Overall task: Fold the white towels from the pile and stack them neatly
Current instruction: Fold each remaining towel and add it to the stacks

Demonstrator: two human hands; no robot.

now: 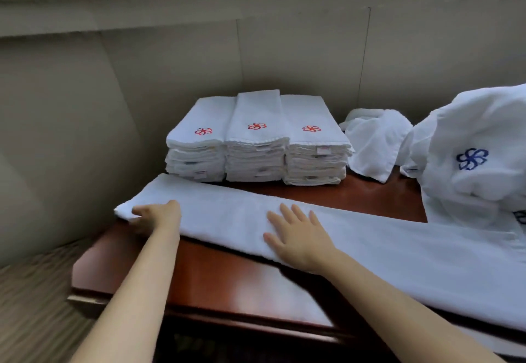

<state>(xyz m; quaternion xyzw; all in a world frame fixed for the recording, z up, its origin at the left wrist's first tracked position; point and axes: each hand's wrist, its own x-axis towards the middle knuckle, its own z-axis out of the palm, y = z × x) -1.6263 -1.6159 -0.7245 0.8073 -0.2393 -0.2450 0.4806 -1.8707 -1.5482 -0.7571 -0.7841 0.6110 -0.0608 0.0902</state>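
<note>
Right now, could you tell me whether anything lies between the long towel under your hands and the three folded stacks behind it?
Nothing visible does. The long towel lies directly before the stacks, with only a bare strip of table between. The left hand grips its end; the right hand presses it flat.

The desk point(227, 277) at lower centre is glossy, reddish polished wood with sheen. The long towel point(370, 243) across it is soft matt white cloth. The 3 stacks point(256, 140) at centre are white cloth with red embroidered emblems.
</note>
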